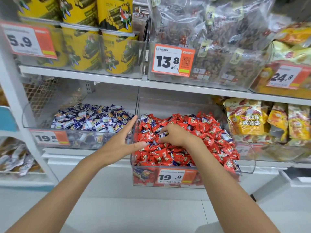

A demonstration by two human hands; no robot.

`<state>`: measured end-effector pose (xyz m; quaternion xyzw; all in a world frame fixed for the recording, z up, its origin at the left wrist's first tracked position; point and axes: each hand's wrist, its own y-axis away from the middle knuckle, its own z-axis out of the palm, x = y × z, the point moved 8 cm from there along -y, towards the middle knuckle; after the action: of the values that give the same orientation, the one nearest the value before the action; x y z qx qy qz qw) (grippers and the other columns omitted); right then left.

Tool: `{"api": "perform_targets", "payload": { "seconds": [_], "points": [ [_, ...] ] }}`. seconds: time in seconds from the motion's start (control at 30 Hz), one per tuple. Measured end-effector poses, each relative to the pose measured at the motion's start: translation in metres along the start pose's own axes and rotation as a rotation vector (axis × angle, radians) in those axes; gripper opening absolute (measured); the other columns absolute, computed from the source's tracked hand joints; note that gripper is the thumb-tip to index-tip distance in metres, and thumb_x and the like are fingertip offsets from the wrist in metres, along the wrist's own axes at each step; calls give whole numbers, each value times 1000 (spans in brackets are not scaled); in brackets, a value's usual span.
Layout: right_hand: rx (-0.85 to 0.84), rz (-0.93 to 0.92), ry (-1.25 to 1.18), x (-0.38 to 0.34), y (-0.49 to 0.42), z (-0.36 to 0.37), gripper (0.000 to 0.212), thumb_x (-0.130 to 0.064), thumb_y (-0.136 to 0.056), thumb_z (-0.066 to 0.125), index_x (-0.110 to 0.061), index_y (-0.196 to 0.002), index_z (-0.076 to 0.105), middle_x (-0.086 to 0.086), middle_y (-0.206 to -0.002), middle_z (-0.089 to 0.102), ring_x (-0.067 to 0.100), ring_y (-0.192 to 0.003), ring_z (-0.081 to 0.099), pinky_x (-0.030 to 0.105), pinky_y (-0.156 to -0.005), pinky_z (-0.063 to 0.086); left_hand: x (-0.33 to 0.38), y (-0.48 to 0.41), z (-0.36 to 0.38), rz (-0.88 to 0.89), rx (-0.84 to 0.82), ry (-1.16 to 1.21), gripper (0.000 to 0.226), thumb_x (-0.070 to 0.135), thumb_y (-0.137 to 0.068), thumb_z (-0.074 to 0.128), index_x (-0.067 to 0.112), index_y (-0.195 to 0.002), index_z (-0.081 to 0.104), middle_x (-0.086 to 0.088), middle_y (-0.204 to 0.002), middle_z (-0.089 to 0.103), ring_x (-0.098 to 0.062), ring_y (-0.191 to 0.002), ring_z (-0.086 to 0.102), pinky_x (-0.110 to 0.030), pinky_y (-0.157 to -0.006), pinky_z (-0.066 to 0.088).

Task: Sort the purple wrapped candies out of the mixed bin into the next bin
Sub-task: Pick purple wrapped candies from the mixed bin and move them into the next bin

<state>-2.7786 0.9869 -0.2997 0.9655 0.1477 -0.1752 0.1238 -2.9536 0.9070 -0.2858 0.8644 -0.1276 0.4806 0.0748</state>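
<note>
Reaching into the mixed bin (251, 158), your right hand (175, 135) has its fingers curled down into the pile. Thumb and fingertips pinch one purple-and-white candy (164, 134), left of the bin's middle. This clear bin sits on the lower shelf (269, 165), pulled out past the shelf's front edge, and is heaped with red wrapped candies (168, 155). A few stray purple candies (226, 137) are mixed in, some by the right wall, some at the back left, some near the front. A 19.8 price tag (171, 176) is on its front wall.

Your left hand (121, 143) is wide open and holds nothing, with fingers straight and thumb spread to the right. It hovers at the seam where the two bins meet. The index tip is up by the shared walls and the thumb tip overlaps the mixed bin's left wall.

The next bin (25, 115), also clear, stands just beside it to the left on the same shelf. It holds a layer of purple wrapped candies (90, 118), lower than the red heap, and has its own tag (48, 137) on the front.

Yellow snack bags (247, 120) sit right of the mixed bin. On the upper shelf (117, 79), a clear bin holds yellow tubs (114, 52) at the left, and clear bags of dark dried snacks (210, 31) sit behind a 13.8 tag (171, 60).
</note>
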Motion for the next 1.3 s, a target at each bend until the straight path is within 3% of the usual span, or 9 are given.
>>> {"api": "perform_targets", "payload": {
  "seconds": [0.23,0.33,0.43,0.5,0.6,0.8,0.93,1.17,1.3],
  "points": [
    [191,-6,-397,19,8,-36,7,-11,-91,65,-15,-89,59,6,-81,67,16,-53,63,30,-48,50,-11,-1,-8,46,35,-47,95,98,-56,35,66,-141,7,30,-154,12,1,-139,20,-43,-114,23],
    [240,-31,-419,15,6,-47,25,-2,-95,54,-19,-109,65,2,-102,66,2,-34,38,18,-38,35,-10,-8,-15,66,99,-107,94,99,-57,28,62,-143,14,27,-145,29,4,-124,42,-38,-103,38],
    [298,-38,-272,9,-9,-49,33,-2,-96,50,-18,-122,64,3,-129,60,0,-46,44,14,-46,38,-13,-15,-17,77,100,-158,88,98,-59,25,64,-140,14,23,-141,35,8,-113,47,-44,-97,46],
    [221,-41,-85,2,-25,-36,40,-7,-92,58,-21,-129,60,8,-137,53,11,-94,61,23,-79,50,-16,-20,-17,92,94,-178,80,91,-68,26,63,-141,13,21,-143,35,9,-111,47,-43,-95,46],
    [-6,12,282,1,-47,-3,44,-32,-87,70,-28,-129,59,12,-142,41,34,-135,34,47,-111,35,-18,-26,-18,110,85,-131,75,87,-71,24,63,-142,14,22,-141,35,7,-111,48,-35,-91,42],
    [49,3,39,3,-45,-30,32,-40,-92,65,-8,-89,67,2,-87,55,18,-72,55,35,-70,44,-28,-37,-28,44,73,54,96,100,-53,32,61,-139,28,20,-116,54,-9,-87,62,-24,-75,49],
    [77,57,-296,7,-17,-48,56,-39,-95,59,-5,-139,48,11,-117,67,32,-93,65,38,-82,48,-25,-38,-29,40,43,51,96,98,-51,39,60,-139,29,21,-118,51,5,-80,59,-22,-71,47],
    [210,-25,-588,26,10,-63,10,-20,-96,62,-13,-100,68,12,-81,70,17,-59,55,31,-59,43,5,-34,-59,109,330,-127,54,52,-76,70,46,-127,53,23,-101,53,7,-70,51,-27,-66,43],
    [247,20,-614,43,28,-75,20,-15,-99,55,-20,-114,67,4,-83,67,22,-63,56,31,-59,44,35,-44,-52,149,380,-93,31,22,-82,73,34,-110,65,14,-97,64,6,-76,56,-25,-71,44]
  ]
}}
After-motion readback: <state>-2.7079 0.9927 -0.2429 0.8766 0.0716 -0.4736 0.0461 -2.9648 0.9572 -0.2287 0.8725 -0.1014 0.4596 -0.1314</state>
